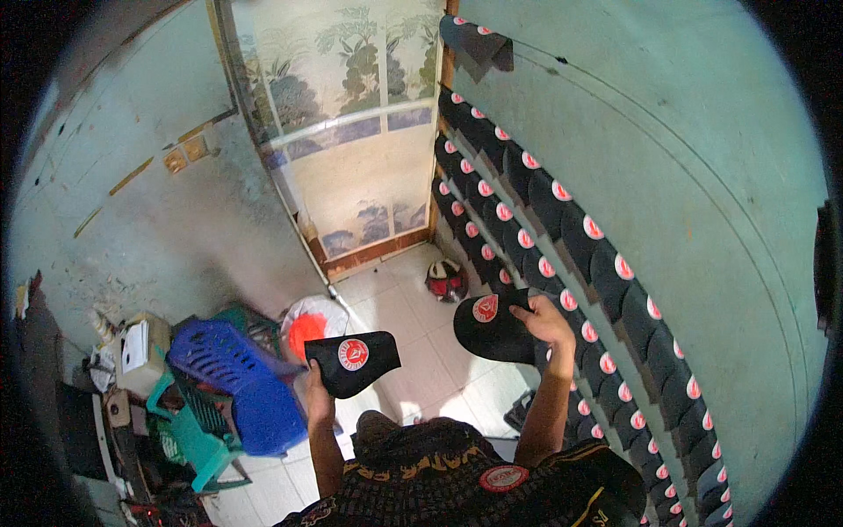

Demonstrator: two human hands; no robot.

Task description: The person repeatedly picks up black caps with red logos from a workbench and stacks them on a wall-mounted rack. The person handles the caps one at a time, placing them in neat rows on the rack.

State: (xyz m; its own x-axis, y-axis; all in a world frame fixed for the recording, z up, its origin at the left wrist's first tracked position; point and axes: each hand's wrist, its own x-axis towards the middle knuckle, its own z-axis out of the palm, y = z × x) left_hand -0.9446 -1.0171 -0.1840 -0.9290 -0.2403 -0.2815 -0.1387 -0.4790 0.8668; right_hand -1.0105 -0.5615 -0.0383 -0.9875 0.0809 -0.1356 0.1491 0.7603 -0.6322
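Note:
My left hand (320, 396) grips the edge of a black fabric piece (329, 367), which carries a round red-and-white emblem and is shaped like a cap panel. A second black piece (492, 338) with a similar emblem is pinched in my right hand (549, 323), thumb on its upper face. The two pieces are held apart in front of me, both with their emblem side showing. Close to my right hand, rows of matching black pieces (571, 224) hang overlapped along the right wall.
Blue plastic chairs (263, 413) and a green plastic chair (198, 430) stand at left, beside a white sack (329, 312) with something orange-red. A helmet (446, 279) sits on the tiled floor (413, 351) near the patterned door (364, 158). Lines run along the right wall (694, 132).

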